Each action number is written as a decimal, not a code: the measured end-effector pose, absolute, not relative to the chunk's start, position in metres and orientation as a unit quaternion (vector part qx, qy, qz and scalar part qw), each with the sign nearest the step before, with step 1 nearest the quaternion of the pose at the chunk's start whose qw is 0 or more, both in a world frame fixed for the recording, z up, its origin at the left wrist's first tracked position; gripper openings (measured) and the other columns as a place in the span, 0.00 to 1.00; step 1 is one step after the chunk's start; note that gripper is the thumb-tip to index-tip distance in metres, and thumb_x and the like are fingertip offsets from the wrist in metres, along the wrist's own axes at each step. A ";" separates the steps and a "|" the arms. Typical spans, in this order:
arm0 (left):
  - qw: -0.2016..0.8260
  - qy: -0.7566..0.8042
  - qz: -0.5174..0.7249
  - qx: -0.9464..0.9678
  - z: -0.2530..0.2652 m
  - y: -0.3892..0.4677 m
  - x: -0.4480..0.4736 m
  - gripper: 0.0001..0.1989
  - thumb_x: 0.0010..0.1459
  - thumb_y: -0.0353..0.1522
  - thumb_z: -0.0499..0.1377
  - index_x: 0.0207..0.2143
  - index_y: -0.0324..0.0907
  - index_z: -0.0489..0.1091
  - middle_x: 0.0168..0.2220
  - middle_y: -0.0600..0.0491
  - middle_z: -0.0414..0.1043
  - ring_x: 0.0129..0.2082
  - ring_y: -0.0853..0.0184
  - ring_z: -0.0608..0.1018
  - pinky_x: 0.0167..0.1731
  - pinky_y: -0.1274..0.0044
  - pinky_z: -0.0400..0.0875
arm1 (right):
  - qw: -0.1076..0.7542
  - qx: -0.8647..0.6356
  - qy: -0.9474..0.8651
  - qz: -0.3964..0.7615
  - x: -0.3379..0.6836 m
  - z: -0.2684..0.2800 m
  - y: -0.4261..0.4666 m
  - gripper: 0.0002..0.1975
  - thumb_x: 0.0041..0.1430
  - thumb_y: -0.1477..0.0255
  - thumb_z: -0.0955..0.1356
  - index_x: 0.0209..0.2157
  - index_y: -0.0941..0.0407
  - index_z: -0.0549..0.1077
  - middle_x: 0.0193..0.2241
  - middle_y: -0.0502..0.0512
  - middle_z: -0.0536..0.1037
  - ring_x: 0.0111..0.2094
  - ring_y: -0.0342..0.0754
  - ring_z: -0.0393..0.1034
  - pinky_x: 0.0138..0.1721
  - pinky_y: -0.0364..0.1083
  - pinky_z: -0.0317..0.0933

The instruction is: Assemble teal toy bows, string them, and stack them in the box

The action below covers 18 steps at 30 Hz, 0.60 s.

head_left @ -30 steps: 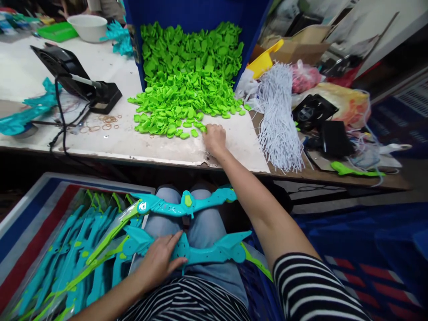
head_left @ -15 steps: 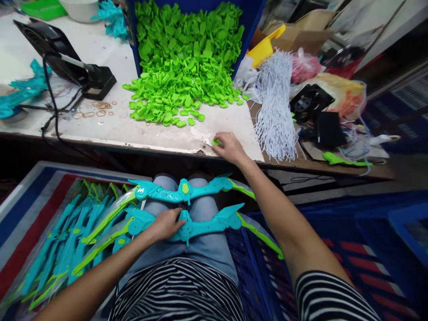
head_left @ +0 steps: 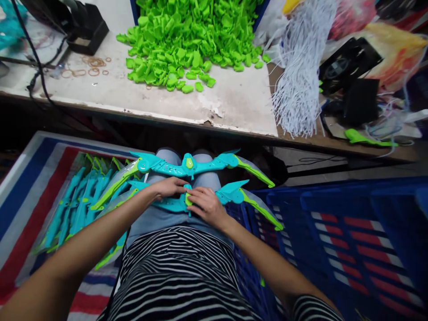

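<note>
Two turquoise toy bows with green limbs lie across my lap, the farther toy bow (head_left: 170, 168) with a green piece in its centre and the nearer toy bow (head_left: 231, 192) under my hands. My left hand (head_left: 170, 187) grips the nearer bow just left of its middle. Against the centre of that bow, my right hand (head_left: 209, 206) has its fingers closed on a small green plastic piece (head_left: 188, 199). Its fingers partly cover the piece, so I cannot tell whether it is seated.
A heap of green plastic pieces (head_left: 187, 49) spills onto the worktable (head_left: 160, 104). White strings (head_left: 299, 76) hang at its right edge. More turquoise bows (head_left: 73, 196) lie on a striped sheet (head_left: 36, 218) to my left. Blue crates (head_left: 321, 196) stand on my right.
My right hand has come back from the table edge to the nearer bow, bringing the green piece to its centre. My left hand stays on the bow. The view has tilted down.
</note>
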<state>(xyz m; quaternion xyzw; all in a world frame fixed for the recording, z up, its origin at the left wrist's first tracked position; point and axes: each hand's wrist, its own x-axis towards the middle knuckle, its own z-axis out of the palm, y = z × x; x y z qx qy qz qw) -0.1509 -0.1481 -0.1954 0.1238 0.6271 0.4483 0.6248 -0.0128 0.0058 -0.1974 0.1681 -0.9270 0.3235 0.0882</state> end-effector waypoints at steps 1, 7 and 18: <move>0.623 0.630 0.448 0.121 -0.196 -0.148 -0.151 0.21 0.41 0.45 0.65 0.33 0.39 0.72 0.20 0.61 0.60 0.21 0.74 0.60 0.22 0.80 0.54 | 0.102 0.162 -0.927 0.322 -0.011 -0.202 0.002 0.12 0.62 0.64 0.65 0.42 0.54 0.75 0.45 0.58 0.78 0.45 0.54 0.69 0.42 0.54 0.65; 0.620 0.632 0.456 0.088 -0.195 -0.149 -0.151 0.25 0.41 0.46 0.65 0.38 0.39 0.72 0.29 0.57 0.70 0.30 0.71 0.67 0.31 0.79 0.63 | 0.130 0.085 -0.936 0.317 -0.010 -0.216 -0.009 0.12 0.61 0.64 0.66 0.41 0.53 0.77 0.49 0.59 0.74 0.49 0.53 0.66 0.47 0.54 0.64; 0.563 0.651 0.461 0.215 -0.198 -0.154 -0.145 0.26 0.43 0.51 0.62 0.34 0.37 0.70 0.26 0.57 0.64 0.28 0.71 0.64 0.27 0.80 0.58 | 0.012 -0.087 -0.930 0.357 -0.009 -0.205 -0.018 0.17 0.55 0.63 0.70 0.45 0.53 0.72 0.41 0.56 0.78 0.42 0.53 0.71 0.44 0.52 0.61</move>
